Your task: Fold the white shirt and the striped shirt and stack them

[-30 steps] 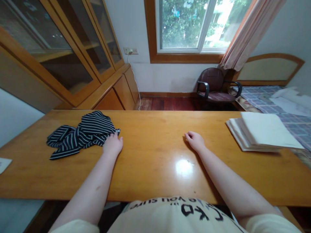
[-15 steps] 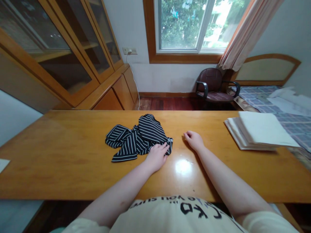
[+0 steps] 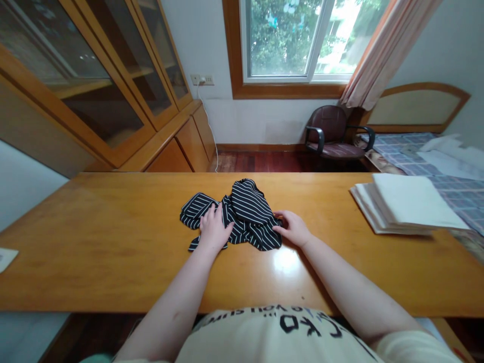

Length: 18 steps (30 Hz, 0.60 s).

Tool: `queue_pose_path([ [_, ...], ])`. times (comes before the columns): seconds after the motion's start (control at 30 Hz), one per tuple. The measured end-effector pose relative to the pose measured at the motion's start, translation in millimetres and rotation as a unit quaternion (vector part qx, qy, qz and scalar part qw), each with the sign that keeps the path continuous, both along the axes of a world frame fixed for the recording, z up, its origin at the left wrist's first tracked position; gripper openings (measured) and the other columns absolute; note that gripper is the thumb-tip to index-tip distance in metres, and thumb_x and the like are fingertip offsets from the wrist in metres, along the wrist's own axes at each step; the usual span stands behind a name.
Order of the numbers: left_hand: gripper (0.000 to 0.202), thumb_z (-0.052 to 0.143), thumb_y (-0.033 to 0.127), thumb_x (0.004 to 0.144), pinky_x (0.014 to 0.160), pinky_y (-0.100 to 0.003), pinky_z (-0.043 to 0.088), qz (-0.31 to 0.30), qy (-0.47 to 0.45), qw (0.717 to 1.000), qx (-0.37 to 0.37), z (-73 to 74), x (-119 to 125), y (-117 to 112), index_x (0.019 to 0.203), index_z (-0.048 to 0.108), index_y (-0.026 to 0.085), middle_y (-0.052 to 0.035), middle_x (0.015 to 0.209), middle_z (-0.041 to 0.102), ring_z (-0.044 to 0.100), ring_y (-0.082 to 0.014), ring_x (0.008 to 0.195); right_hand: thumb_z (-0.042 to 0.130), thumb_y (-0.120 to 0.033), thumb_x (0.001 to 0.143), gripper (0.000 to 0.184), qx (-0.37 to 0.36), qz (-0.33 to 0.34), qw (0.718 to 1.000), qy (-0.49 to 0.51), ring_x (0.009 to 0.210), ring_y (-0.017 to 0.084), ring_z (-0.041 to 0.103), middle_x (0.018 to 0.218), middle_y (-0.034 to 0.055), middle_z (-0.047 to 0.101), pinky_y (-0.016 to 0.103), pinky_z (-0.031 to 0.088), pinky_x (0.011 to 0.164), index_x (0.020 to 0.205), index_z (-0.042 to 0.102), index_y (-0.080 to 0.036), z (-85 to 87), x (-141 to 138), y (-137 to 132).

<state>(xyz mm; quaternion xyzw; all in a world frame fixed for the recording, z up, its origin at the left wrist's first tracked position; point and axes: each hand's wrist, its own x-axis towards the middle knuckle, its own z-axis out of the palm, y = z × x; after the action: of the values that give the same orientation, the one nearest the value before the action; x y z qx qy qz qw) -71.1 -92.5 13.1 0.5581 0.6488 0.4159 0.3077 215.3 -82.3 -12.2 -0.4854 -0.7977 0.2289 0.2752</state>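
A crumpled black garment with white stripes [image 3: 251,206] lies on the wooden table; its exact kind does not show in these folds. My left hand [image 3: 214,231] rests on the garment's left part, fingers spread and palm down. At the right edge, my right hand [image 3: 294,228] has its thumb and fingers curled round a bit of the fabric. Part of the cloth is hidden under my left hand.
The wooden table [image 3: 124,242] spans the view. A stack of white folded sheets [image 3: 412,201] stands at its right end, and a white paper piece [image 3: 6,258] at the left edge. Beyond are a glass-door cabinet [image 3: 113,146], an office chair [image 3: 333,131] and a bed [image 3: 403,146].
The garment has shifted right, and its right end has spread out. My left hand has moved left across it. My right hand, apart from it before, now touches its right edge.
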Motion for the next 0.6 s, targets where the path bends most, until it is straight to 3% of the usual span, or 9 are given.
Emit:
queue_pose_path([
  [0.1,0.054,0.075,0.026,0.065,0.114,-0.047,0.012,0.004,0.023,1.0,0.006,-13.7,-2,3,0.117,0.06,0.025,-0.0131,0.13,0.053,0.03,-0.037,0.134,0.065,-0.051,0.076,0.061,-0.001,-0.002,1.0,-0.008,0.103,0.025,0.059,0.113,0.0105,0.064,0.039,0.044,0.092,0.127,0.053,-0.02,-0.2,-11,-1],
  [0.23,0.029,0.06,0.025,0.077,0.105,-0.047,0.029,-0.046,0.169,0.984,0.021,-22.6,11,0,0.105,0.066,0.024,-0.0093,0.103,0.066,0.053,-0.0319,0.113,0.054,-0.036,0.086,0.021,-0.002,0.004,1.0,-0.006,0.089,0.02,0.062,0.093,0.0055,0.067,0.034,0.046,0.083,0.095,0.068,-0.024,-4.1,-17,2],
  [0.37,0.024,0.051,0.027,0.084,0.094,-0.042,0.04,-0.061,0.284,0.955,0.058,-18.5,7,3,0.102,0.066,0.021,-0.007,0.098,0.069,0.06,-0.026,0.099,0.051,-0.035,0.086,0.023,-0.011,-0.117,0.991,0.065,0.079,0.019,0.06,0.08,0.0048,0.067,0.032,0.046,0.075,0.079,0.067,-0.021,-13.2,-4,10],
  [0.47,0.023,0.051,0.029,0.085,0.089,-0.038,0.044,0.004,0.238,0.967,0.088,-16.4,-10,7,0.1,0.065,0.019,-0.0072,0.099,0.069,0.061,-0.0247,0.097,0.051,-0.04,0.083,0.026,-0.004,-0.241,0.964,0.116,0.073,0.02,0.059,0.077,0.0056,0.066,0.033,0.044,0.07,0.078,0.066,-0.018,-18.8,13,17],
  [0.6,0.023,0.053,0.031,0.084,0.088,-0.038,0.045,0.13,0.158,0.974,0.101,-19.5,-31,11,0.1,0.063,0.017,-0.0093,0.1,0.067,0.06,-0.0253,0.098,0.052,-0.043,0.079,0.029,-0.023,-0.353,0.918,0.182,0.07,0.02,0.057,0.073,0.0058,0.065,0.032,0.043,0.066,0.076,0.064,-0.017,-20.8,33,23],
])
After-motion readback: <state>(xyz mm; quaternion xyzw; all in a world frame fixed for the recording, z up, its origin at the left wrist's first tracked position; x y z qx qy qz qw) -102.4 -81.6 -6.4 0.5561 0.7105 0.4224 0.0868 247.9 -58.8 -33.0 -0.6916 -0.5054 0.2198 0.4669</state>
